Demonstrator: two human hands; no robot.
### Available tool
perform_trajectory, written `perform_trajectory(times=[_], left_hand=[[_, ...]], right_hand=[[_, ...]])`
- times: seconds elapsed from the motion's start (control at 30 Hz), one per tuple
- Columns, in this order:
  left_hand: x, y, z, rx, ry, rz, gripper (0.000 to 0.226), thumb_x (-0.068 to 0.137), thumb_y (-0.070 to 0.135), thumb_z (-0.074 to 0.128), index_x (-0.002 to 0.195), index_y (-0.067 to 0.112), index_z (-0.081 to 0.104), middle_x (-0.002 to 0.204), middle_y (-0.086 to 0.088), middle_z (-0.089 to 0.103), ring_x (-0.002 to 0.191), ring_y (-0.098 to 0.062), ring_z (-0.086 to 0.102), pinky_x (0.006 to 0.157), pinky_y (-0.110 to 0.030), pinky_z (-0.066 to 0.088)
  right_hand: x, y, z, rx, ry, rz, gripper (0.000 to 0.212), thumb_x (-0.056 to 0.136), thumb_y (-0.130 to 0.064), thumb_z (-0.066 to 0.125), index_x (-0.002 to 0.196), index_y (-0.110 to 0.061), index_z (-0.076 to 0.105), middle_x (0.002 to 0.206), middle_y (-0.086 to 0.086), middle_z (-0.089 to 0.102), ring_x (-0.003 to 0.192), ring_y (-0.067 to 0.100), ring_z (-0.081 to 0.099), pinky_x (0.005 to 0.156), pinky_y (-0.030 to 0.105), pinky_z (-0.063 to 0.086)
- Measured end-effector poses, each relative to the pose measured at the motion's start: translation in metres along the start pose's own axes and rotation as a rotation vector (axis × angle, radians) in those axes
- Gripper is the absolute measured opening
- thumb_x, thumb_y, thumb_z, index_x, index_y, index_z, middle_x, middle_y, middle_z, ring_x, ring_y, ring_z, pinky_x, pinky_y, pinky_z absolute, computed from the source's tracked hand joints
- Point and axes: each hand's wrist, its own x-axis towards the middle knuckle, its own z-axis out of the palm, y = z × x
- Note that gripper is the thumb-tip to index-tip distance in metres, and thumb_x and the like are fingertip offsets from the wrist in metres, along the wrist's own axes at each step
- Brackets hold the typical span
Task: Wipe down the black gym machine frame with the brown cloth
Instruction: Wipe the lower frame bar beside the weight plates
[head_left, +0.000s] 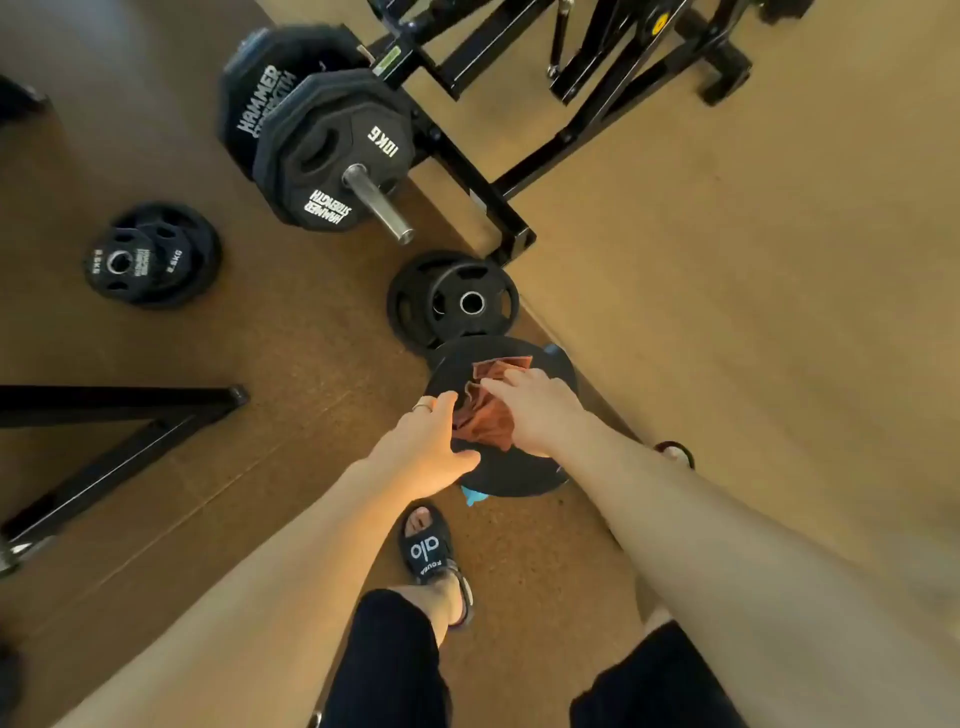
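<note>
The right hand's (535, 410) grip is lying on the brown cloth (485, 410), fingers spread flat over the crumpled fabric, pressing rather than curling around it. The left hand (428, 444) is reaching in just beside the cloth with loose, relaxed fingers, its grip holding nothing; a ring is showing on one finger. The cloth is resting on a round black weight plate (511, 473) lying flat on the floor, with something blue peeking from under its near edge. Just beyond it, smaller plates (452, 301) are sitting stacked on the floor. The black gym machine frame (467, 171) is standing farther off, carrying a loaded 10KG plate (332, 150). A black sandal (428, 553) is showing below.
</note>
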Motion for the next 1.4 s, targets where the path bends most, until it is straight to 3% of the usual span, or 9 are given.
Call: perform_trajectory(times=[0.13, 0.3, 0.4, 0.5, 0.73, 0.8, 0.9, 1.23, 1.4], left_hand=[[0.046, -0.007, 0.022, -0.062, -0.037, -0.087, 0.092, 0.095, 0.045, 0.067, 0.162, 0.022, 0.009, 0.166, -0.005, 0.025, 0.147, -0.028, 0.038, 0.115, -0.041, 0.042], [0.076, 0.001, 0.036, -0.14, -0.048, -0.145, 0.096, 0.092, 0.041, 0.072, 0.162, 0.025, 0.009, 0.163, -0.002, 0.031, 0.145, -0.024, 0.041, 0.115, -0.043, 0.043], [0.076, 0.021, 0.025, -0.151, -0.056, -0.161, 0.099, 0.09, 0.039, 0.074, 0.162, 0.026, 0.008, 0.162, -0.002, 0.032, 0.144, -0.024, 0.041, 0.115, -0.044, 0.042], [0.07, 0.06, -0.002, -0.148, -0.028, -0.114, 0.099, 0.089, 0.037, 0.076, 0.161, 0.035, 0.008, 0.162, 0.0, 0.032, 0.144, -0.024, 0.042, 0.115, -0.044, 0.042], [0.056, 0.205, -0.094, -0.23, 0.084, 0.01, 0.086, 0.088, 0.027, 0.076, 0.157, 0.032, 0.025, 0.149, 0.001, 0.043, 0.132, -0.021, 0.051, 0.108, -0.037, 0.045], [0.05, 0.253, -0.118, -0.303, 0.103, 0.042, 0.077, 0.087, 0.019, 0.076, 0.15, 0.03, 0.033, 0.135, 0.003, 0.052, 0.122, -0.018, 0.057, 0.104, -0.036, 0.05], [0.038, 0.325, -0.15, -0.448, 0.149, 0.063, 0.062, 0.087, 0.012, 0.075, 0.135, 0.031, 0.041, 0.116, 0.004, 0.062, 0.105, -0.013, 0.064, 0.093, -0.037, 0.057], [0.013, 0.484, -0.23, -0.593, 0.295, 0.155, 0.018, 0.093, 0.02, 0.065, 0.109, 0.022, 0.057, 0.105, -0.004, 0.064, 0.101, -0.018, 0.062, 0.075, -0.025, 0.044], [0.027, 0.509, -0.259, -0.717, 0.326, 0.115, 0.031, 0.097, 0.025, 0.065, 0.123, 0.016, 0.05, 0.114, -0.005, 0.06, 0.099, -0.013, 0.061, 0.069, -0.023, 0.045]], right_hand=[[0.049, 0.008, 0.026, -0.35, -0.021, -0.203, 0.081, 0.089, -0.038, 0.078, 0.156, -0.034, 0.033, 0.166, 0.006, 0.027, 0.155, 0.034, 0.015, 0.126, 0.056, 0.016], [0.071, 0.028, 0.027, -0.429, 0.032, -0.286, 0.055, 0.089, -0.037, 0.075, 0.138, -0.023, 0.054, 0.139, 0.005, 0.059, 0.135, 0.03, 0.049, 0.122, 0.055, 0.022], [0.056, 0.052, 0.009, -0.013, -0.006, -0.187, 0.019, 0.096, -0.026, 0.06, 0.114, -0.023, 0.056, 0.115, 0.005, 0.067, 0.112, 0.03, 0.061, 0.096, 0.04, 0.043], [0.028, 0.081, -0.03, 0.466, -0.104, -0.037, 0.01, 0.093, -0.022, 0.058, 0.095, -0.024, 0.048, 0.09, -0.002, 0.059, 0.085, 0.021, 0.059, 0.061, 0.03, 0.039], [-0.048, 0.169, -0.161, 0.996, -0.067, 0.007, 0.035, 0.079, -0.022, 0.067, 0.112, -0.027, 0.057, 0.11, 0.0, 0.062, 0.1, 0.018, 0.059, 0.087, 0.035, 0.052], [-0.071, 0.202, -0.203, 1.034, -0.059, -0.039, 0.025, 0.088, -0.015, 0.066, 0.111, -0.022, 0.061, 0.108, 0.004, 0.064, 0.098, 0.018, 0.06, 0.082, 0.028, 0.051], [-0.108, 0.25, -0.266, 1.092, -0.03, -0.08, 0.014, 0.092, -0.015, 0.063, 0.104, -0.021, 0.063, 0.11, 0.013, 0.067, 0.106, 0.028, 0.065, 0.088, 0.035, 0.055], [-0.17, 0.344, -0.395, 1.008, 0.259, -0.131, 0.03, 0.091, -0.03, 0.066, 0.121, -0.031, 0.059, 0.12, -0.001, 0.062, 0.114, 0.021, 0.058, 0.105, 0.047, 0.05], [-0.165, 0.368, -0.43, 0.904, 0.377, -0.163, 0.029, 0.1, -0.03, 0.06, 0.129, -0.024, 0.063, 0.115, -0.009, 0.06, 0.11, 0.013, 0.056, 0.101, 0.036, 0.047]])
